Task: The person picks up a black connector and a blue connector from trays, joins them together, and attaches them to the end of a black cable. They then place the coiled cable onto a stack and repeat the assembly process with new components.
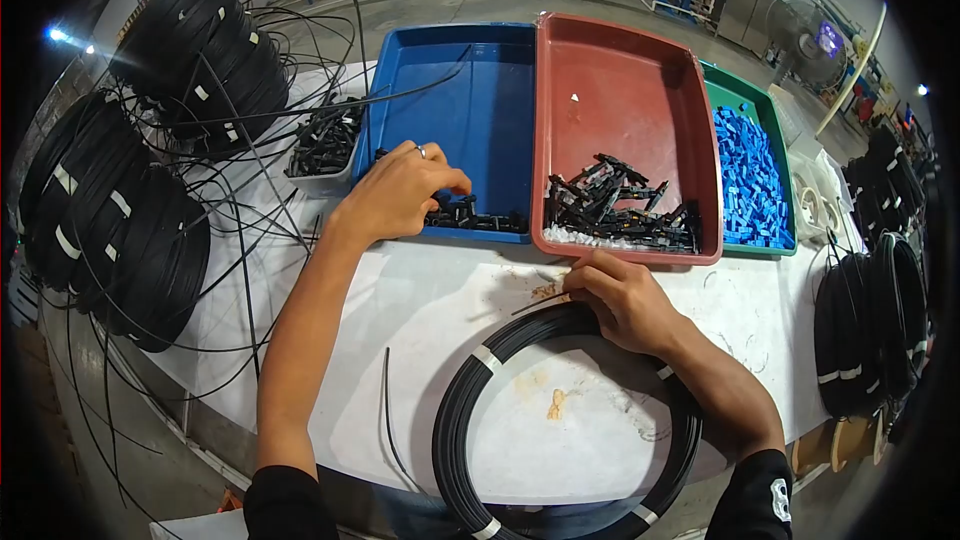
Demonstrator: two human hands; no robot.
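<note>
My left hand (pixel 405 190), with a ring on one finger, reaches over the front left of the blue tray (pixel 455 130). Its fingers are bent at the small black parts (pixel 475 215) along the tray's front edge; what they hold, if anything, is hidden. The fingers of my right hand (pixel 625 300) pinch a thin black cable end (pixel 540 302) in front of the red tray (pixel 630 90). Below that hand lies a coil of black cable (pixel 455 410), bound with white tape, on the white table surface (pixel 360 290).
Black connectors (pixel 610 200) and white pieces lie in the red tray. Blue pieces (pixel 748 180) fill much of the green tray (pixel 785 170). Large cable coils (pixel 110 220) stand at left beside a small box of black parts (pixel 328 135); more coils (pixel 850 330) are at right.
</note>
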